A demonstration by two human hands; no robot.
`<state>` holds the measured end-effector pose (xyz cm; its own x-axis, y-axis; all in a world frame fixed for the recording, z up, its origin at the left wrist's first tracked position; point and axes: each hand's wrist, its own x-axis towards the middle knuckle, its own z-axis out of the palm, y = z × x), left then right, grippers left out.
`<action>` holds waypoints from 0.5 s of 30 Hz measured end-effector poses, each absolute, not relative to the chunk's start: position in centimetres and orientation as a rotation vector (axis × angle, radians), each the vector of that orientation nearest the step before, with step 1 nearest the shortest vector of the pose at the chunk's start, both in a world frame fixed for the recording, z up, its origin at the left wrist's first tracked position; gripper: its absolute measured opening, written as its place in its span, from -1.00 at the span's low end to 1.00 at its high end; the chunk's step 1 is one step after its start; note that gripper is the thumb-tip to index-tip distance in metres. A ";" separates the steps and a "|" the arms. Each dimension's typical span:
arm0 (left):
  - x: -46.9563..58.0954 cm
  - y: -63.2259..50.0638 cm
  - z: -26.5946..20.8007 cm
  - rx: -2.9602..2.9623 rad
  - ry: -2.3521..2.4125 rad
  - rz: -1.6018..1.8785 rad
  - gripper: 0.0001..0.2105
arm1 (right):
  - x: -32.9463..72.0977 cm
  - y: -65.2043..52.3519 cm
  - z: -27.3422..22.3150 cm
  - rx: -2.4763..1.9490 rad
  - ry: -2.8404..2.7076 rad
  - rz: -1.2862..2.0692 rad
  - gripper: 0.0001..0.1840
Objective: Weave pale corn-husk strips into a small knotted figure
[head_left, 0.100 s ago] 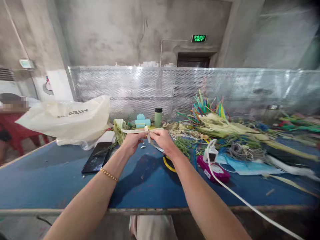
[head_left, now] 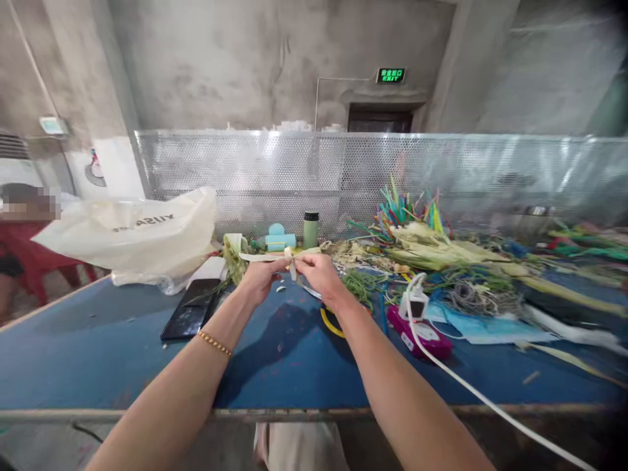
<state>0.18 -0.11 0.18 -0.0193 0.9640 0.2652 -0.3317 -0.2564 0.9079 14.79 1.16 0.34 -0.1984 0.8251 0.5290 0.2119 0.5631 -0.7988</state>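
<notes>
Out over the blue table, my left hand and my right hand meet, fingertips almost touching. Both are closed in a pinch on a pale, flat strip that looks like dried husk. A small pale bunch or knot of it stands up between the fingertips, and a short end hangs below. One length of the strip runs left behind my left hand. Under my right wrist lie scissors, their yellow-and-black handle partly hidden by my forearm.
A black phone and a white plastic bag are on the left. Behind my hands stands a green bottle. To the right are a magenta power strip with a white cable, tangled cords and husks. A perforated metal screen backs the table.
</notes>
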 end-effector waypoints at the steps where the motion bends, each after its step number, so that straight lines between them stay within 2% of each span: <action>1: 0.2 -0.1 0.2 1.153 0.795 1.528 -0.69 | 14.7 1.2 0.3 -0.863 -1.699 0.726 -0.75; 8: 0.0 0.0 0.2 1.232 0.791 1.551 -0.69 | 14.1 0.8 0.2 -0.789 -1.534 1.041 -0.92; 15: -0.2 0.2 0.0 1.326 0.808 1.554 -0.73 | 14.0 0.3 0.3 -0.783 -1.465 1.139 -0.80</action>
